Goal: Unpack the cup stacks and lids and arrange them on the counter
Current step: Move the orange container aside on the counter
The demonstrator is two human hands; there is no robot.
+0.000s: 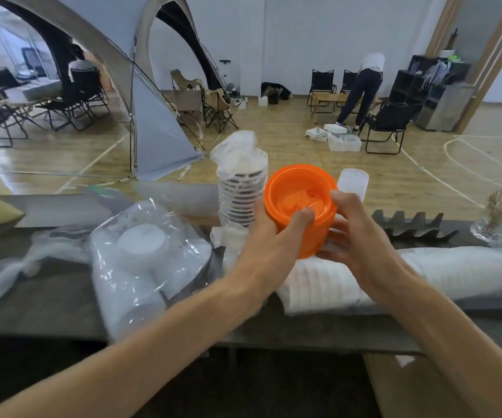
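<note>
The stack of orange lids [301, 206] is being gripped by the left hand [269, 236] and right hand [351, 233], fingers curled around it, its axis tilted upright, directly between both palms.

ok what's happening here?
A person is unpacking cups and lids at a counter. Both hands, left hand and right hand, hold a stack of orange lids above it. A wrapped cup stack stands upright behind; a bag of white lids and another sleeve of cups lie on the counter.
</note>
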